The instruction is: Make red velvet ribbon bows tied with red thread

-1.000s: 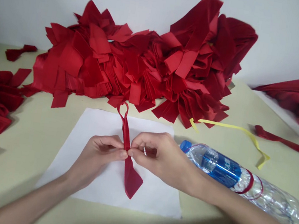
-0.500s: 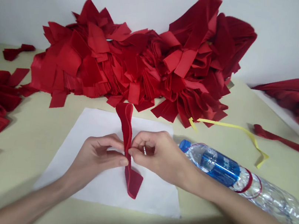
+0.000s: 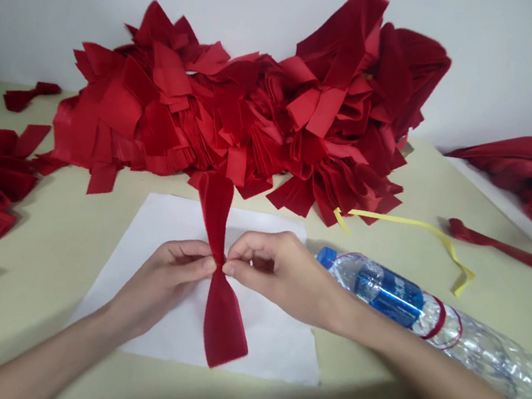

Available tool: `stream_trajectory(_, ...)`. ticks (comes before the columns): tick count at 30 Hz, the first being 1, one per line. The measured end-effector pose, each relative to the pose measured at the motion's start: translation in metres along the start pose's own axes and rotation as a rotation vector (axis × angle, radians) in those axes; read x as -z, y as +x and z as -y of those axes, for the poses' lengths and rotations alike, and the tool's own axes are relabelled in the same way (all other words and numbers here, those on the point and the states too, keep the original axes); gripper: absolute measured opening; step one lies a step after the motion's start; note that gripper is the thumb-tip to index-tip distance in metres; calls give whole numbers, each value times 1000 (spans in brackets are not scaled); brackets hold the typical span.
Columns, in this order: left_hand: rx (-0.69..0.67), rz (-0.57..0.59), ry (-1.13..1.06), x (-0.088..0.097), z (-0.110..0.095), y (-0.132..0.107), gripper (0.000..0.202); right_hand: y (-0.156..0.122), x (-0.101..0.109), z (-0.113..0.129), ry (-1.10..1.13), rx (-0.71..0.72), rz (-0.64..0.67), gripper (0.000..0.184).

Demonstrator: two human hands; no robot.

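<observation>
Your left hand (image 3: pixel 158 283) and right hand (image 3: pixel 279 275), angled inward, pinch a red strip (image 3: pixel 222 326) at its middle above white paper (image 3: pixel 269 343).

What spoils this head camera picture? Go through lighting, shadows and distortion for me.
In the head view, the light is soft, with glare only on the bottle; a soft shadow lies along the table's near edge; the top-right corner darkens; wide-lens bending curves the table edges; the red strip looks fairly sharp.

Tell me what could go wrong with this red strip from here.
The red strip is pinched only at its narrow middle between the left hand and right hand, so it might slip and spring open. Its top end reaches up to the red pile and could catch there.
</observation>
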State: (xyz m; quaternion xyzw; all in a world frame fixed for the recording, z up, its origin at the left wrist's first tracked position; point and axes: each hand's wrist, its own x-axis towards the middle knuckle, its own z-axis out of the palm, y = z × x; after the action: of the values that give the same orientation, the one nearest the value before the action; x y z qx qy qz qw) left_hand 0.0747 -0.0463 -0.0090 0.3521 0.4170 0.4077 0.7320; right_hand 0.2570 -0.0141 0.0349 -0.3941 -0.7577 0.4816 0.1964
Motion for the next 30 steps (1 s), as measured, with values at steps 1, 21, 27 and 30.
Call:
stream_trajectory(1,13,35,-55,1,0,1,7,0,2,-1,38,10,15,14)
stream_trajectory(21,63,217,-372,8,11,2,9,5,12,-2,306,-41,90,17)
stream_trajectory(27,50,290,-389,-1,6,3,5,11,13,-12,424,26,213,9)
stream_trajectory(30,76,294,-387,-5,4,4,8,11,13,-16,467,39,253,10)
